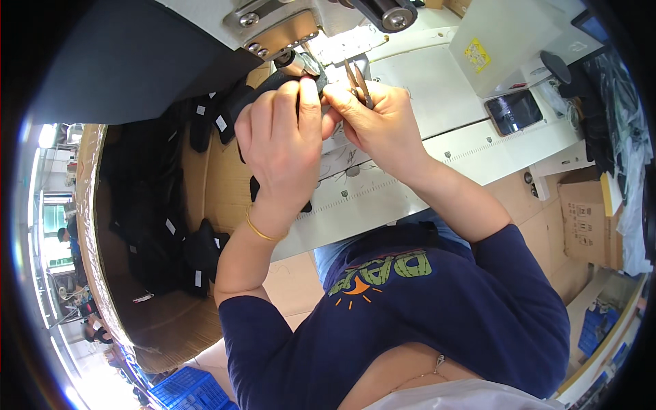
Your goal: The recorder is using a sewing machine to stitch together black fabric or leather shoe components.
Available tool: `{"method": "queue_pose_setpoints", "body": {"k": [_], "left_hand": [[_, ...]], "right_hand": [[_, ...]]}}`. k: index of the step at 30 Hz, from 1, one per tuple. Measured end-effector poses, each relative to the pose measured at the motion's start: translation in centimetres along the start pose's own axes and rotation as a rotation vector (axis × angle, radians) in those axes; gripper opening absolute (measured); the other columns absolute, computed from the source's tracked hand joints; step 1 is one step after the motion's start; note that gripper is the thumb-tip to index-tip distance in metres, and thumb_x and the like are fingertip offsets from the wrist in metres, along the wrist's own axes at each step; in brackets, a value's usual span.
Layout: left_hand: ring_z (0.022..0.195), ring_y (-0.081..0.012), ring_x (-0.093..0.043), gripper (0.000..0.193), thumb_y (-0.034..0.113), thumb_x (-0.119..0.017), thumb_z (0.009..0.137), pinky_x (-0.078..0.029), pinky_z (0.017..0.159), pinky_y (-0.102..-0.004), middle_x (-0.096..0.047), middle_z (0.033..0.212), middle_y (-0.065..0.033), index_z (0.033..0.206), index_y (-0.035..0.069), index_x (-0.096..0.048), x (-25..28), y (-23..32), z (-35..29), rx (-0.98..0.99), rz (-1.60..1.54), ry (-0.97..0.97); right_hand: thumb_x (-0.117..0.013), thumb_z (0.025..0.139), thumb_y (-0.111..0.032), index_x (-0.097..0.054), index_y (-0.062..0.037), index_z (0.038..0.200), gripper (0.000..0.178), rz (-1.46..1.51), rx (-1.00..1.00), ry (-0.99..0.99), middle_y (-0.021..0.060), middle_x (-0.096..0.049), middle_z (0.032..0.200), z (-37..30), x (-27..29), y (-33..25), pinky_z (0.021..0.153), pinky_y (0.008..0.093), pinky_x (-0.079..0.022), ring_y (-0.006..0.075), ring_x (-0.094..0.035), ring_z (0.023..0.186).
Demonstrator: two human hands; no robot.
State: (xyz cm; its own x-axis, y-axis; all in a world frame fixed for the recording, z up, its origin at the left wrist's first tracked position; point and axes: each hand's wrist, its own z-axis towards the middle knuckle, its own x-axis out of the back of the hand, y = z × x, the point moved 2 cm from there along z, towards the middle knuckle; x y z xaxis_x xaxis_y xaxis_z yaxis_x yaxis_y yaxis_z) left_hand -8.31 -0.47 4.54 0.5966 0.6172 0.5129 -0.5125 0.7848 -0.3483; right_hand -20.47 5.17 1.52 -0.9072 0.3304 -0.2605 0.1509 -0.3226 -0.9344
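Note:
Both hands meet close under the metal head of a sewing machine (283, 34). My left hand (281, 147) is closed on a black fabric piece (263, 89), its fingertips by the machine's round metal part. Beside it, my right hand (386, 130) grips a pair of dark scissors (357, 83), blades pointing up and away from me. The thumb and forefinger of that hand pinch near the edge of the fabric, touching the left fingers. What lies exactly between the fingertips is hidden.
Left of the table, a large cardboard box (198, 181) holds several black fabric pieces (201, 249) with white labels. A phone (514, 111) lies on the white machine table (424, 102), and loose threads are scattered near my hands. A closed carton (589, 222) stands at the right.

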Motion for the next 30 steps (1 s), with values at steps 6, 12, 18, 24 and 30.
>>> {"method": "queue_pose_setpoints", "body": {"k": [6,12,18,24,30], "left_hand": [[0.093,-0.0258,-0.055,0.037,0.013,-0.071,0.075,-0.043,0.072,-0.0353,-0.056,0.1,-0.0095,0.11,0.006,-0.063,2.4,0.7,-1.5,0.091,0.116,-0.26],[0.083,-0.0294,-0.061,0.021,-0.002,-0.067,0.072,-0.052,0.067,-0.0346,-0.061,0.093,-0.0158,0.093,-0.006,-0.062,2.8,1.6,-0.7,-0.069,-0.186,0.055],[0.085,-0.0274,-0.06,0.024,-0.002,-0.067,0.07,-0.052,0.068,-0.0335,-0.06,0.096,-0.0138,0.094,-0.003,-0.062,1.1,1.3,0.0,-0.064,-0.162,0.083],[0.089,-0.0275,-0.058,0.025,0.004,-0.068,0.069,-0.051,0.07,-0.0359,-0.058,0.097,-0.0125,0.092,0.0,-0.059,-0.2,0.8,0.7,-0.03,-0.151,0.059],[0.091,-0.0288,-0.058,0.027,0.009,-0.071,0.069,-0.05,0.072,-0.0384,-0.059,0.1,-0.0134,0.092,0.001,-0.06,-1.0,0.5,0.6,0.001,-0.168,0.061]], "right_hand": [[-0.057,0.097,-0.021,-0.066,-0.0039,0.071,0.032,-0.022,0.021,0.002,-0.0028,-0.06,0.059,0.1,0.0,-0.1,0.046,0.0217,-0.031,0.0009,-0.042,0.053],[-0.06,0.095,-0.02,-0.065,-0.0027,0.066,0.035,0.014,-0.067,-0.014,-0.0031,-0.052,0.052,0.0,0.9,0.1,0.042,0.0216,-0.028,0.0019,-0.041,0.046],[-0.063,0.093,-0.02,-0.063,-0.0017,0.064,0.034,-0.006,-0.093,0.028,-0.0018,-0.051,0.049,0.0,1.0,0.0,0.04,0.0211,-0.027,0.002,-0.041,0.044],[-0.062,0.093,-0.018,-0.063,-0.0018,0.064,0.033,0.028,-0.077,0.046,0.0001,-0.055,0.051,0.1,0.8,0.0,0.04,0.0211,-0.029,0.0018,-0.042,0.045],[-0.059,0.093,-0.018,-0.064,-0.0017,0.065,0.033,0.033,-0.066,0.028,0.0009,-0.059,0.053,0.1,0.6,-0.6,0.041,0.0208,-0.03,0.002,-0.042,0.045]]}}
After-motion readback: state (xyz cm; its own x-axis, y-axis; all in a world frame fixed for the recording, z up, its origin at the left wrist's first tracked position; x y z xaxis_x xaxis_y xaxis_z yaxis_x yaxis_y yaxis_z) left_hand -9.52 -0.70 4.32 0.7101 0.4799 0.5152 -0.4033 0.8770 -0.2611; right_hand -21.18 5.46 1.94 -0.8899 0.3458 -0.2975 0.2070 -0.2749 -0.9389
